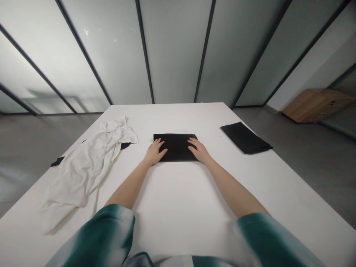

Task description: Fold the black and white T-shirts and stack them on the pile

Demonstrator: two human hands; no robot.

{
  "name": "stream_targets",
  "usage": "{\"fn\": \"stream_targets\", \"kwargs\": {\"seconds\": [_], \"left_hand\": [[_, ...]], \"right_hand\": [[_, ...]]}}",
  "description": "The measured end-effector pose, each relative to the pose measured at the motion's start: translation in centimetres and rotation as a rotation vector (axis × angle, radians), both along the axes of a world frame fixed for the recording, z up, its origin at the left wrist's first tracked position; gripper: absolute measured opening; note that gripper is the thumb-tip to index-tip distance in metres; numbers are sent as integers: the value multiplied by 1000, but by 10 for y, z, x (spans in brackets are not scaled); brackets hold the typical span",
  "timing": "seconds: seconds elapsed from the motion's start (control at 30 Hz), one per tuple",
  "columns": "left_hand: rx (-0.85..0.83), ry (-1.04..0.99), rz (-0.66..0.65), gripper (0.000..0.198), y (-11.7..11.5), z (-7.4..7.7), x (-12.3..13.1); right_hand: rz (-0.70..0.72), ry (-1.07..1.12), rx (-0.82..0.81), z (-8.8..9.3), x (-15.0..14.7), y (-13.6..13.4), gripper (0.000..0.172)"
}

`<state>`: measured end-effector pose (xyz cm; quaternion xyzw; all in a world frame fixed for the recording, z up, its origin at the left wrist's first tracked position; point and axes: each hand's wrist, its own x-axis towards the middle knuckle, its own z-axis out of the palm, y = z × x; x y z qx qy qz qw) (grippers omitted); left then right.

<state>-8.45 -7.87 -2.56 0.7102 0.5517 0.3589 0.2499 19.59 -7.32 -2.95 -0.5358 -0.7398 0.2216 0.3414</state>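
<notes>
The black folded cloth point(176, 149) lies at the centre of the frame, squared up with its long edges running left to right, probably so that both arms can reach it evenly. The left hand point(155, 151) rests on its left end and the right hand point(198, 150) on its right end; both are flat and palm down with the fingers spread, gripping nothing, a pose that seems meant to keep the layers flat and the ends level. How hard they press, I cannot tell. Well apart from it, right of centre in the frame, a second black folded piece point(244, 139) lies flat and at a slant near the table's edge, perhaps set there to be out of the way of the arms. On the left side of the frame a loose white cloth point(89, 163) sprawls in creases, with dark fabric point(57, 162) showing from beneath it; its heaped lie suggests it was put down without arranging. The white table point(183, 207) gives all of them a flat support. Frosted panels point(175, 52) stand across the top of the frame, and a wooden cabinet point(314, 105) sits at the upper right.
</notes>
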Motion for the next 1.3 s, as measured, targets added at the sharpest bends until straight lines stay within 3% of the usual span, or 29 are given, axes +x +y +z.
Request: {"fn": "stream_targets", "kwargs": {"seconds": [0.1,0.23,0.37,0.47,0.57,0.8,1.03,1.3], "left_hand": [[-9,-148,7,39,-2,4,-1],[40,-177,38,31,-6,7,-2],[125,-213,251,26,-1,6,-8],[64,-209,420,18,6,4,-14],[-3,-219,477,12,11,4,-18],[6,-229,472,9,10,5,-17],[9,-250,476,9,9,6,-17],[7,-249,465,8,9,7,-16]], "right_hand": [[-76,198,-7,0,2,-3,28],[-179,298,67,4,6,-5,21],[-372,399,124,6,15,-2,23],[-478,466,62,5,21,2,22],[-504,464,27,4,25,6,21],[-498,341,-26,1,22,6,24],[-534,-95,-64,3,15,3,40],[-419,-345,-119,9,12,-2,56]]}}
